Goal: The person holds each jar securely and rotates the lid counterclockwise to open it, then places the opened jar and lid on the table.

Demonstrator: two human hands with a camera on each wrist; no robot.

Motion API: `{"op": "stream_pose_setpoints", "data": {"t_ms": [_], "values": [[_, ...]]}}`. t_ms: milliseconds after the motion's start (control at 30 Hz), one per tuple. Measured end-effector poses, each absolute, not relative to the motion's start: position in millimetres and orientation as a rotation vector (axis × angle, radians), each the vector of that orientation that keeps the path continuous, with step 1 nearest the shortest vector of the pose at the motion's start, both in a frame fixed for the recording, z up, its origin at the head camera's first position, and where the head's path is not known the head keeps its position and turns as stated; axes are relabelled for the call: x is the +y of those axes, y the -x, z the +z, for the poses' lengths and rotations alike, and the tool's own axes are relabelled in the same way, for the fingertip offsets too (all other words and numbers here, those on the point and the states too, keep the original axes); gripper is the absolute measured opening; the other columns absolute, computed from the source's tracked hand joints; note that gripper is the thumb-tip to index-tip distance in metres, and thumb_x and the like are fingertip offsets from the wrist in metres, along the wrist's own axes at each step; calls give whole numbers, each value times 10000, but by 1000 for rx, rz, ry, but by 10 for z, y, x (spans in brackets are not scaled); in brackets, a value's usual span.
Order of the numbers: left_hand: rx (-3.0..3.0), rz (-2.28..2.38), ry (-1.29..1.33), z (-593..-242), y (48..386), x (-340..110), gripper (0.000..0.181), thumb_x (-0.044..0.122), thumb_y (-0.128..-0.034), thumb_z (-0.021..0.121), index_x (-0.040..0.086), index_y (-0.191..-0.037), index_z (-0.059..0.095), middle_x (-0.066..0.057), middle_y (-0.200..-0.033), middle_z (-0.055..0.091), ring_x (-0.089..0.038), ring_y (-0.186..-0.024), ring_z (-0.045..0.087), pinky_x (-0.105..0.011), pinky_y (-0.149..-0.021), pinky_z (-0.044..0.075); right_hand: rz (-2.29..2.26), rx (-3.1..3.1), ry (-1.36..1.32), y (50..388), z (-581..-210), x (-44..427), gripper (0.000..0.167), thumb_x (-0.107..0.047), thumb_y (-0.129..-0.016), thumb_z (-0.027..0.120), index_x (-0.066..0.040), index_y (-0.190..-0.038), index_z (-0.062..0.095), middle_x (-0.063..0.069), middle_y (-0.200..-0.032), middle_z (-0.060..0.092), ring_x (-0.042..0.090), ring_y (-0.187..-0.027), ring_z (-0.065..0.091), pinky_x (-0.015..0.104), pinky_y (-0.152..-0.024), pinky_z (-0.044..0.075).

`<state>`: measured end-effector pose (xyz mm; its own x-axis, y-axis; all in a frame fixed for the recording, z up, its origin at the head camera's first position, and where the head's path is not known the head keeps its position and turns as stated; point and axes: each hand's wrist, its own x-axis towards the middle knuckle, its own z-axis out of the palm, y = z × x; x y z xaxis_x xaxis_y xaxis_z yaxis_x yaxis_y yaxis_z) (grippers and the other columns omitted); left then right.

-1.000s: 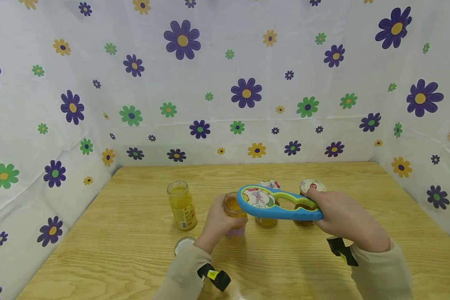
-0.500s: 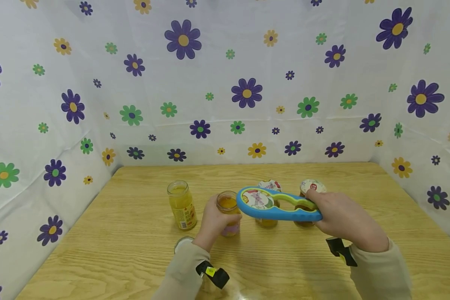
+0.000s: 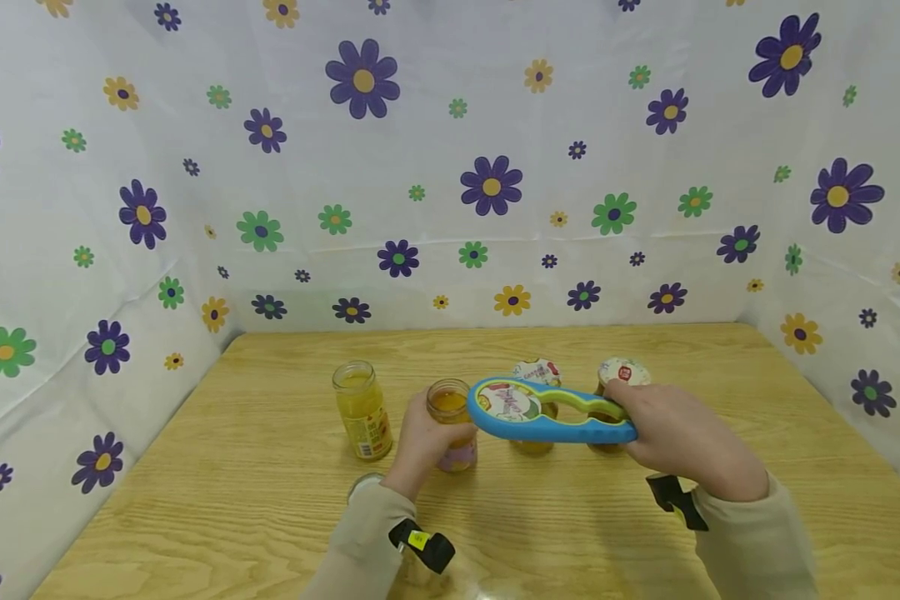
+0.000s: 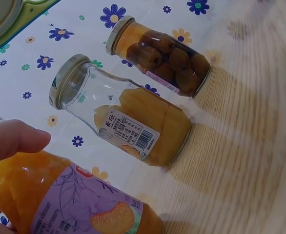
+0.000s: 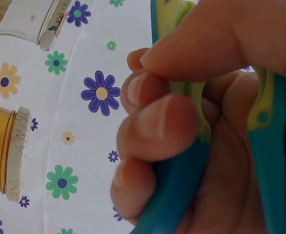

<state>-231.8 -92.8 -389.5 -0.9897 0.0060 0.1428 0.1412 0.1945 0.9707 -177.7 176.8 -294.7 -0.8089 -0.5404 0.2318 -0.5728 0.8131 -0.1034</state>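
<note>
My left hand (image 3: 424,442) grips an uncapped jar of orange fruit (image 3: 457,457) standing upright on the table; its purple label (image 4: 84,204) shows in the left wrist view. My right hand (image 3: 675,429) holds the handle end of a blue and green opener (image 3: 562,430), fingers curled round it in the right wrist view (image 5: 157,112). A patterned lid (image 3: 508,402) sits within the opener's loop, beside the uncapped jar's mouth. Behind the opener stand a lidded jar of yellow fruit (image 4: 148,122) and a lidded jar of dark fruit (image 4: 172,61).
An uncapped jar of yellow contents (image 3: 364,417) stands to the left of my left hand. A loose lid (image 3: 363,483) lies on the wooden table (image 3: 217,475), partly hidden by my left sleeve. A flowered cloth (image 3: 420,125) surrounds the table's back and sides.
My left hand and the uncapped jar have shifted left, away from the opener's loop. The opener has moved only slightly left and down, with the lid still in its loop.
</note>
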Motion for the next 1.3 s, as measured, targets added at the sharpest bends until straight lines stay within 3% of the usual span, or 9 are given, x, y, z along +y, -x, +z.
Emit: {"op": "stream_pose_setpoints", "data": {"t_ms": [300, 533, 700, 867, 1033, 1300], "values": [[-2359, -1893, 152, -3916, 2354, -928, 433, 46, -631, 763, 21, -1016, 565, -87, -890, 627, -200, -790, 589, -346, -729, 485, 279, -2835, -842, 1789, -2955, 1747, 229, -147, -755, 689, -111, -899, 515, -68, -606, 414, 97, -504, 359, 238, -461, 305], [-2408, -1814, 41, -3952, 2375, -918, 639, 88, -611, 787, 32, -1151, 451, -115, -1073, 491, -255, -957, 497, -407, -826, 428, 291, -2824, -872, 1792, -2994, 1766, 215, -166, -760, 686, -134, -855, 495, -75, -597, 387, 89, -508, 350, 236, -465, 297], [-2418, -1769, 32, -3959, 2398, -910, 623, 117, -607, 801, 93, -1111, 434, -95, -1078, 515, -277, -1024, 468, -452, -859, 397, 334, -2846, -913, 1815, -3034, 1786, 195, -154, -763, 674, -151, -819, 488, -83, -599, 394, 73, -496, 352, 219, -460, 300], [-2458, -1685, 42, -3938, 2407, -918, 592, 103, -632, 778, 72, -1121, 445, -137, -1140, 514, -332, -1113, 420, -511, -908, 336, 378, -2904, -1020, 1860, -3104, 1787, 153, -86, -768, 627, -141, -830, 498, -86, -594, 394, 57, -488, 340, 210, -464, 294], [-2505, -1607, 65, -3903, 2431, -963, 575, 93, -684, 750, 42, -1182, 466, -154, -1168, 506, -330, -1122, 420, -511, -940, 295, 453, -2965, -1133, 1928, -3175, 1736, 171, -10, -735, 569, -123, -850, 510, -87, -578, 409, 36, -468, 330, 202, -452, 291], [-2522, -1497, 188, -3874, 2452, -1032, 576, 151, -694, 758, 13, -1188, 496, -158, -1125, 431, -322, -1069, 420, -498, -904, 335, 482, -3007, -1172, 2015, -3288, 1646, 162, 6, -733, 548, -143, -779, 502, -82, -554, 363, 30, -459, 304, 185, -443, 244]]}}
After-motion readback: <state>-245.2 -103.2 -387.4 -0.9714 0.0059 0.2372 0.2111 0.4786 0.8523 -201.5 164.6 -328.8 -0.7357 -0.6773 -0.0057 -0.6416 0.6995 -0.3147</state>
